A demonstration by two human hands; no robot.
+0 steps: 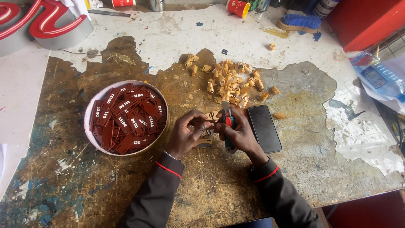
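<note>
- Dark sleeves with a thin red stripe at each cuff cover your two arms, which come in from the near edge of the worktop, a worn wooden surface with patches of white and blue paint.
- Your left hand holds a tan plastic piece; the fingers are closed on its left end.
- Your right hand is closed around a utility knife with a red and green handle. Its blade end stands at the tan plastic piece, between your two hands; if it touches the piece I cannot tell.
- Under your hands lies one more pale piece, mostly hidden.
- Just beside your right hand lies a black phone, flat, with its screen dark.
- To the left of your left hand, near it, stands a round white bowl filled with dark red tags that carry white marks.
- Farther from you, behind the hands, is a heap of small tan plastic bits; some single bits lie apart to the right of it.
- At the far edge you see a brush with blue bristles, a red cup lying on its side, and a large red and grey shaped letter at the left corner.
- On the right side lies a clear plastic bottle.
</note>
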